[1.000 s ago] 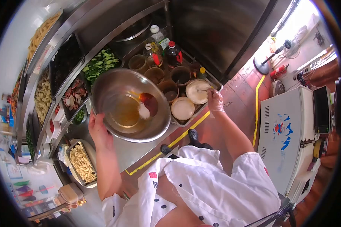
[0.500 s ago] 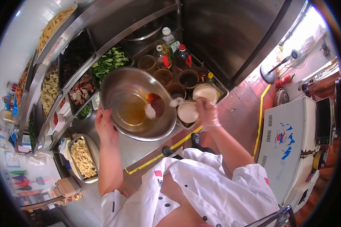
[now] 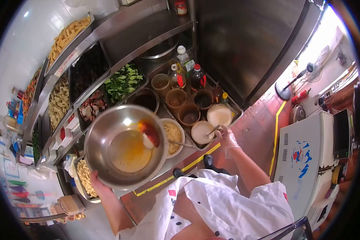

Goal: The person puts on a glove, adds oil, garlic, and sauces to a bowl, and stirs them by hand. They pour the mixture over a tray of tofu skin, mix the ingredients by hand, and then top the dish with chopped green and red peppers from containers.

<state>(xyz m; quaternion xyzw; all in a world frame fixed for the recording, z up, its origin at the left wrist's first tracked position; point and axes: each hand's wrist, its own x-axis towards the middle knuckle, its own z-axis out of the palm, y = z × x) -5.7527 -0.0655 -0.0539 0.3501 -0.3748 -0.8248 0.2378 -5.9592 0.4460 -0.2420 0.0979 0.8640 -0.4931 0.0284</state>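
My left hand (image 3: 101, 187) grips the lower left rim of a large steel bowl (image 3: 104, 160), which holds yellowish liquid, a dark red sauce and a small white heap. My gloved right hand (image 3: 227, 138) pinches the handle of a spoon (image 3: 213, 131). The spoon's tip rests in a tub of white powder (image 3: 201, 132) at the near end of a tray. Another tub of white contents (image 3: 219, 115) stands just behind it. A white bowl of pale yellow minced food (image 3: 173, 137) sits between the steel bowl and the tray.
Brown pots (image 3: 189, 114) and bottles (image 3: 197, 78) fill the rest of the tray. Food trays with chopped greens (image 3: 123, 82) and other ingredients line the left shelves. A white freezer (image 3: 300, 148) stands at the right, a fan (image 3: 283, 91) behind it.
The steel bowl and my left hand have moved down and left, uncovering the white bowl. My right hand has moved from the farther white tub to the nearer one, with the spoon now in it.
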